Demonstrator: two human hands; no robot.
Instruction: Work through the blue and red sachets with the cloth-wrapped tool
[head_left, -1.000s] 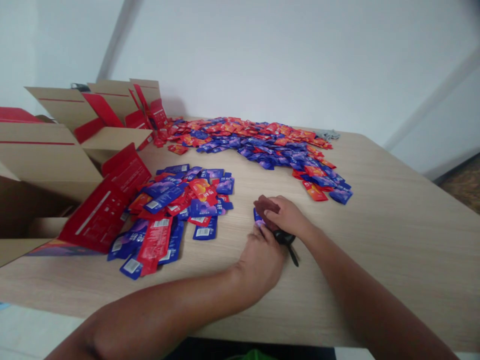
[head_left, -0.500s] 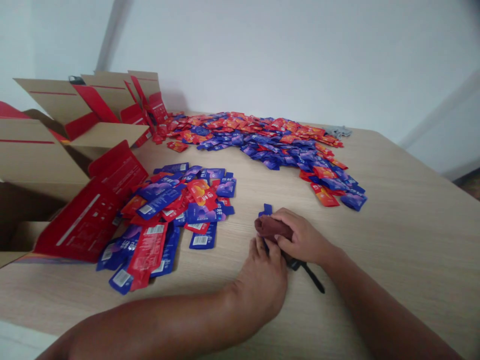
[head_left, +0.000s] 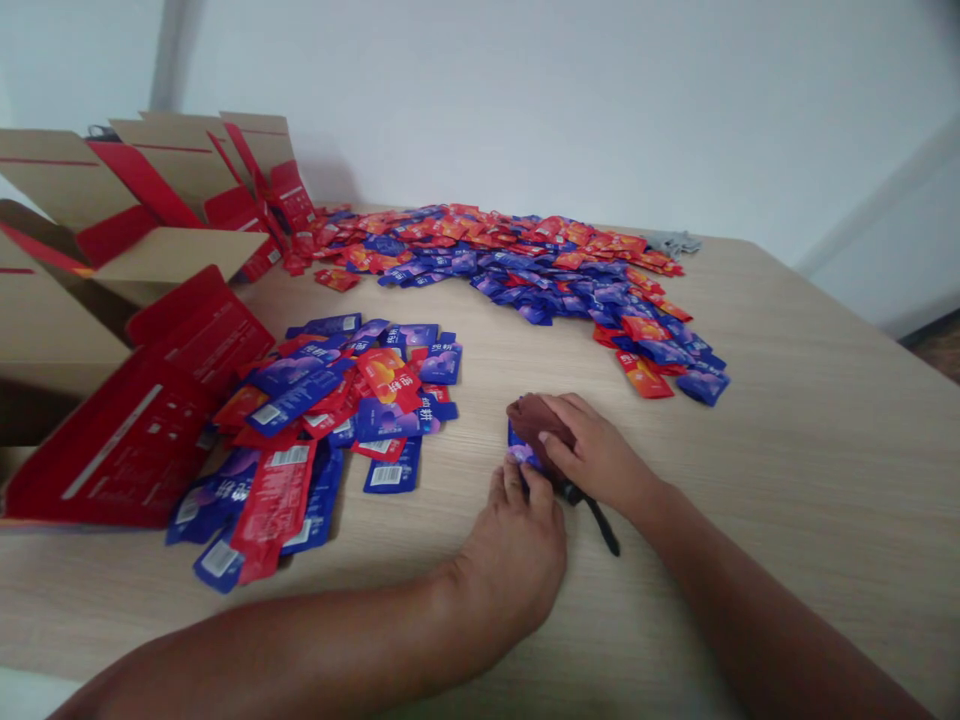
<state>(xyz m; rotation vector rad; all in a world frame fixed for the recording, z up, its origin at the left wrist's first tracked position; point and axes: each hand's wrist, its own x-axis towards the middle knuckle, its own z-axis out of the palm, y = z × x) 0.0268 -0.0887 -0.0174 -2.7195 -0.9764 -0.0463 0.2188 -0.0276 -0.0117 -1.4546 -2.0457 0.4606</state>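
A small blue packet [head_left: 520, 448] lies on the table under the fingertips of my left hand [head_left: 525, 550], which press it down with the fingers close together. My right hand [head_left: 604, 450] is closed on a maroon cloth [head_left: 541, 420], bunched over part of the packet. A thin black strap-like piece [head_left: 604, 528] sticks out below my right hand; what it belongs to is hidden under the hands.
Left of my hands lies a loose pile of blue and red packets [head_left: 390, 420]. A long heap of similar packets [head_left: 525, 265] curves along the back. Open cardboard boxes with red sides [head_left: 127, 440] stand at the left. Grey crumpled material [head_left: 675, 243] lies at the far right.
My right hand and the cloth have shifted slightly up, so more of the blue packet shows. The left hand stays on it. The whole view has swung a little to the right.
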